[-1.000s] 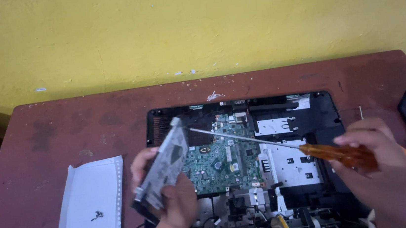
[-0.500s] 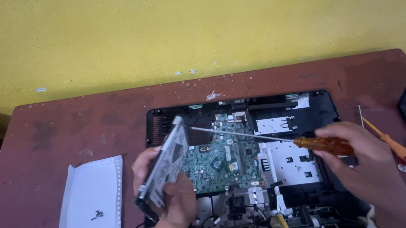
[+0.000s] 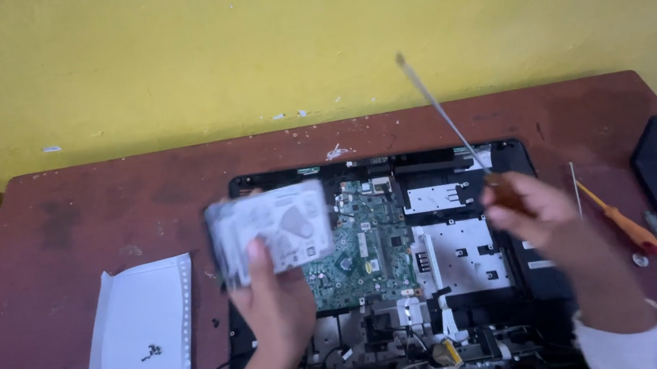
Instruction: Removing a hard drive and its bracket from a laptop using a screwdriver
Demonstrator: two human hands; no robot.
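Here the left hand (image 3: 276,302) is clamped on a flat silver drive (image 3: 270,232), lifted face-up over the opened laptop (image 3: 462,236) just below. To its right, the right hand (image 3: 527,204) grips a screwdriver (image 3: 442,113), whose shaft angles up-left, away from the green board (image 3: 362,245).

A flat silver hard drive (image 3: 270,232) with a white label is held face-up above the opened laptop's left side. A long screwdriver (image 3: 452,128) with a brown handle points up and away, shaft tilted leftward.
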